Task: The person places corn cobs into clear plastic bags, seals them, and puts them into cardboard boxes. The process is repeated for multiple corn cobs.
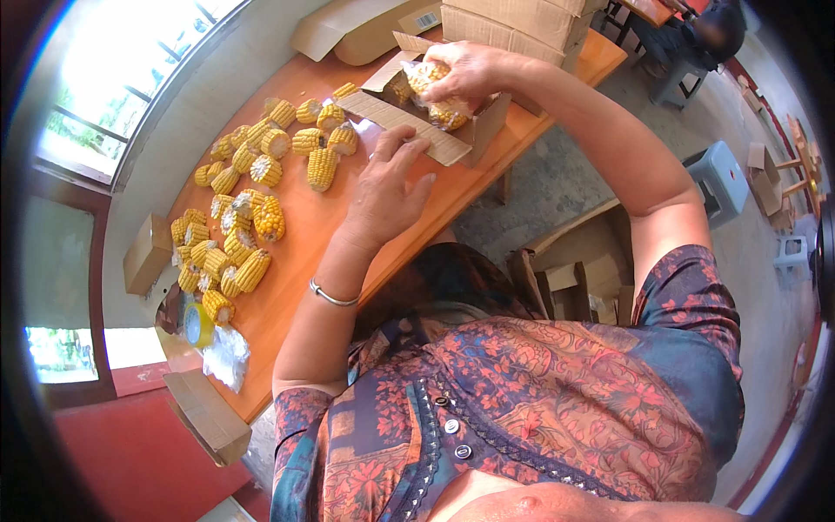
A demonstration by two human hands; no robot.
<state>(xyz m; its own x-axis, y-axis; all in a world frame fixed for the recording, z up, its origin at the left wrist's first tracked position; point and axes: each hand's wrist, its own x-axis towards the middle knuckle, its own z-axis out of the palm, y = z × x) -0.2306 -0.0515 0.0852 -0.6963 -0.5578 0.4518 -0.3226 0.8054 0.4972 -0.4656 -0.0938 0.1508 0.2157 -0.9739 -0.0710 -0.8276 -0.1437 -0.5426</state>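
Note:
An open cardboard box (489, 127) stands near the far end of the wooden table, its flaps spread. My right hand (460, 72) is over the box, gripping a clear plastic bag of corn pieces (427, 77). More bagged corn (449, 116) shows inside, partly hidden by that hand. My left hand (391, 186) rests its fingertips at the near cardboard flap (404, 127), the thumb held apart; it holds nothing. Left of it lie many loose cut corn cobs (266, 171) in two clusters, some showing white cut ends.
On the table (306, 261) are a roll of yellow tape (197, 325) and a clear plastic bundle (226, 357). Stacked cartons (509, 29) rise behind the box. Below, a large open carton (580, 261) stands on the floor by a blue stool (721, 179). Another person (678, 46) sits farther off.

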